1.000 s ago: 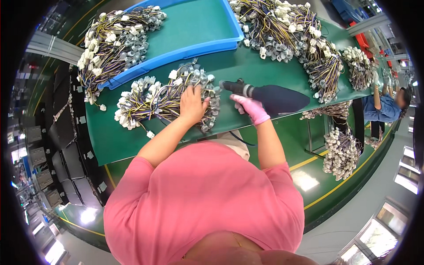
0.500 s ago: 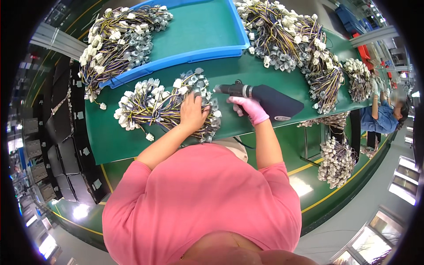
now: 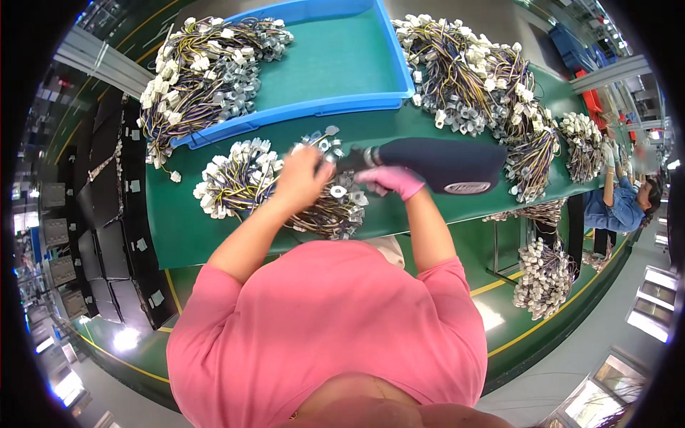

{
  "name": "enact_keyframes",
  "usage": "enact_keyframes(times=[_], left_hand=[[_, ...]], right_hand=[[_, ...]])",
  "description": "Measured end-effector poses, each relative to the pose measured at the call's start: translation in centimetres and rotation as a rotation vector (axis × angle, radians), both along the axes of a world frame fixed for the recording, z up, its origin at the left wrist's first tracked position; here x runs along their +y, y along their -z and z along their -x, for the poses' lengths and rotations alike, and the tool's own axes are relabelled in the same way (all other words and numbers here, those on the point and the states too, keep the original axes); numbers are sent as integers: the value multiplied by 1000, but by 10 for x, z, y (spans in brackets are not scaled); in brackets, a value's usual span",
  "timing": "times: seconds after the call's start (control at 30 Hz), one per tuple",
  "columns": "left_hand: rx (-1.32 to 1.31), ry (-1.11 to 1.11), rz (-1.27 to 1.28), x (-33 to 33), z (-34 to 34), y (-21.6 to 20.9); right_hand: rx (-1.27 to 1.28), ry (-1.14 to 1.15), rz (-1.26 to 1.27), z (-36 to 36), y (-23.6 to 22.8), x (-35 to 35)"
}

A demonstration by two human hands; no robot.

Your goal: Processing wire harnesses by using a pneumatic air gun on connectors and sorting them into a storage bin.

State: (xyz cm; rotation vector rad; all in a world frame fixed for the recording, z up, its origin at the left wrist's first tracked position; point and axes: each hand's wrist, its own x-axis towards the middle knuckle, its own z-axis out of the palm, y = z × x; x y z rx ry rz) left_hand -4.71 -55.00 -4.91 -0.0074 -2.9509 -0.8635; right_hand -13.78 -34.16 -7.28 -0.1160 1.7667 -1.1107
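Note:
A bundle of wire harnesses point(image 3: 246, 167) lies on the green table in front of me, with white plugs on its left and grey-clear connectors point(image 3: 346, 207) on its right. My bare left hand point(image 3: 303, 178) is over the bundle's right half, fingers curled and blurred; whatever sits in them is hidden. In a pink glove, my right hand point(image 3: 391, 180) grips a black-nozzled handheld tool with a navy cloth bag point(image 3: 442, 162) from below. The bag reaches out to the right. The tool's nozzle points left and its tip almost meets my left fingers.
A blue tray point(image 3: 314, 108) stands at the back, with a harness heap point(image 3: 203, 78) over its left side. More harnesses point(image 3: 464, 68) line the back right. Others point(image 3: 544, 278) hang below the table's right side. A co-worker in blue point(image 3: 614, 203) is at far right.
The tool in my right hand has moved left toward my left hand, and its bag has swung up to nearly level. My left hand's fingers have curled in. The whole view has shifted slightly.

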Motion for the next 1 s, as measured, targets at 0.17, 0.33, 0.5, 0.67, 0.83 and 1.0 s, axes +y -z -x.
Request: enact_keyframes(times=[0.17, 0.33, 0.5, 0.67, 0.83, 1.0], left_hand=[[-488, -460, 35, -19, 45, 51], [-236, -247, -199, -12, 28, 66], [-55, -72, -390, -3, 14, 56], [-179, -521, -754, -10, 48, 96], [-314, -383, -1331, -14, 49, 85], [-31, 95, -536, 7, 31, 68]], right_hand=[[0, 138, 40, 0, 7, -10], [116, 421, 7, 8, -3, -2], [-63, 177, 130, 9, -2, 2], [48, 326, 57, 8, 6, -7], [-79, 350, 174, 20, -8, 1], [-48, 215, 73, 12, -1, -2]])
